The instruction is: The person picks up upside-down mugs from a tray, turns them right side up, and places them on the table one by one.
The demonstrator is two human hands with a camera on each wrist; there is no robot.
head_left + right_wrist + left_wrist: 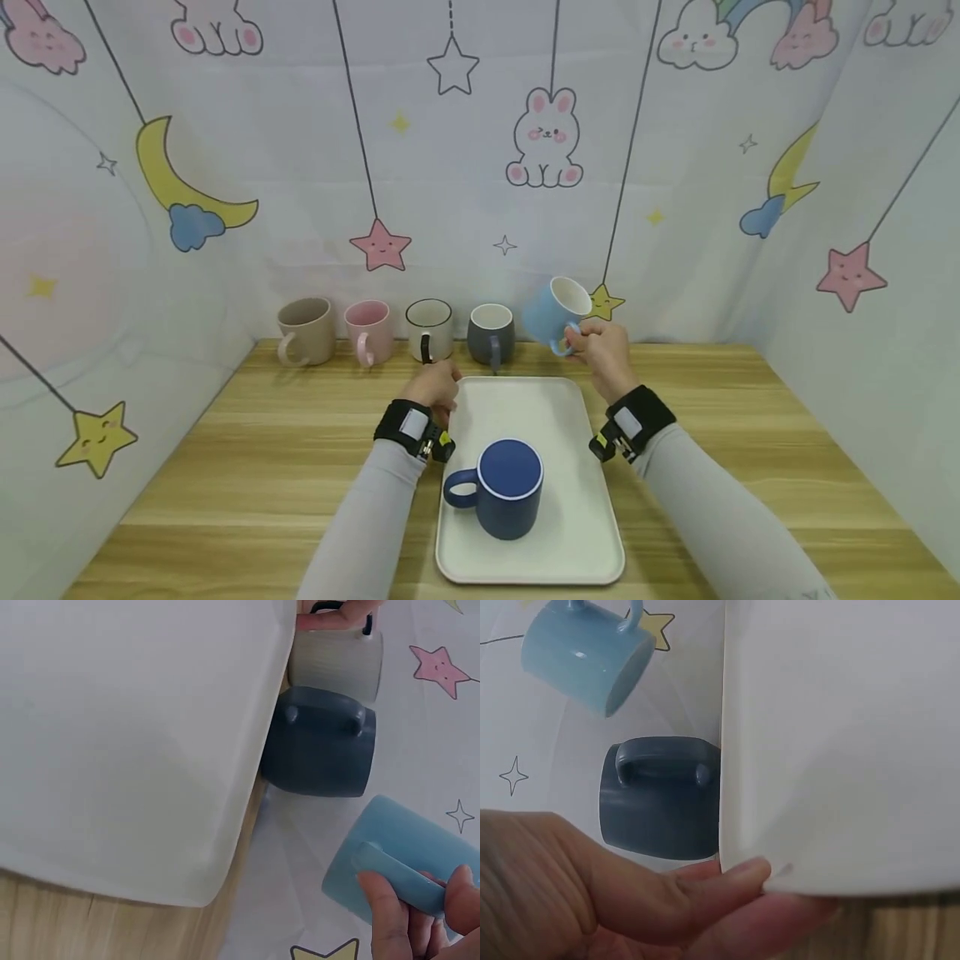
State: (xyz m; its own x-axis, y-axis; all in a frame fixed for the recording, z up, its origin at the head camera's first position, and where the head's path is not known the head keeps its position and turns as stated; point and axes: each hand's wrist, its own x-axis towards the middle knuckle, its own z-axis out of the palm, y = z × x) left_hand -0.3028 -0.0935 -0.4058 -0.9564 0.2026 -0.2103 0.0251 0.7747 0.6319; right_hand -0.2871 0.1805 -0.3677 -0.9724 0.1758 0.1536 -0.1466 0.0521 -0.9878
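Held by its handle in my right hand, a light blue mug is tilted in the air at the right end of the mug row. In the right wrist view, fingers and thumb pinch the light blue mug at its handle. My left hand pinches the far left corner of a white tray between thumb and finger, seen closely on the tray in the left wrist view. On the tray's near half stands a navy blue mug, handle to the left.
Along the back edge of the wooden table stand a beige mug, a pink mug, a white mug with a black rim and a dark grey mug. A patterned curtain hangs behind.
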